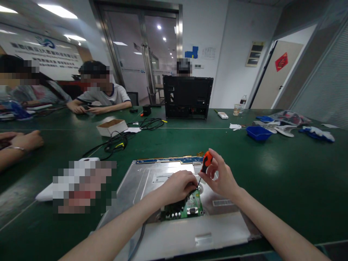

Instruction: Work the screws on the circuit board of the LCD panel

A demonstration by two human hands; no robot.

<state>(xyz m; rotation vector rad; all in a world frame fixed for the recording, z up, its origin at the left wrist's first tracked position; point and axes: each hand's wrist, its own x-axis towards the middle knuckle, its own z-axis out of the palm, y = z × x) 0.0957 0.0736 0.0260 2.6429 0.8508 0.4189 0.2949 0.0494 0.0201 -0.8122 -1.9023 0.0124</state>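
Observation:
My right hand [221, 177] grips an orange and black screwdriver [207, 161], its shaft slanting down to the upper right corner of a green circuit board [194, 204]. Beside the tip, my left hand [179, 185] has its fingers pinched together; whatever they may hold is hidden. The board lies on the silver metal back of a display panel [225, 226], and my left hand covers part of it. Along the panel's far edge runs a narrow blue circuit strip [163, 160]. A grey cable [140, 239] passes under my left forearm.
On the green table [272, 170] are black cables [115, 143], an open cardboard box [112, 127], a blue tray [258, 133] and gloves [318, 134]. A black monitor housing [189, 98] stands opposite, a person behind it. Another person's hand [29, 139] rests at left; more people sit beyond.

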